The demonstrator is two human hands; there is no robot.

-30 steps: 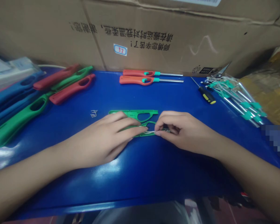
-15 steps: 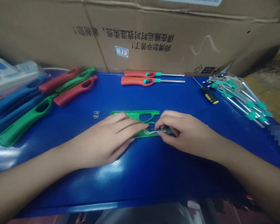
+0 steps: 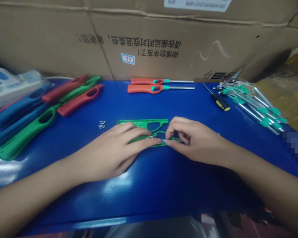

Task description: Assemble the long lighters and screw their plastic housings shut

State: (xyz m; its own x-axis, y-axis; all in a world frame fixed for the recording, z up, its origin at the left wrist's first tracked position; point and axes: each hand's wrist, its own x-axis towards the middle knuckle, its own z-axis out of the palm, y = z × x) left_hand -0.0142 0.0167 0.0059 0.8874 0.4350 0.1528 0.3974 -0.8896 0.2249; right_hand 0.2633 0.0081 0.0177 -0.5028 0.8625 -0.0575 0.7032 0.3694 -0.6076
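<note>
Fingers (image 3: 170, 130) are pinched on wires (image 3: 164, 141) (right hand (image 3: 198, 140)) and slightly spread (left hand (image 3: 119, 147)); at frame centre, green shell halves (image 3: 140, 123) are not yet joined.

Nearer green shell (image 3: 161, 144) partly hidden by left hand (image 3: 118, 148), 2 forearms (image 3: 47, 175) cropped, tiny metal pieces (image 3: 102, 124) indistinct

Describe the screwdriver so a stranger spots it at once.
Follow the foot of the big cardboard box rightward along the blue table. Just left of the silver-and-teal tubes lies the screwdriver: only it has a black-and-yellow handle.
</note>
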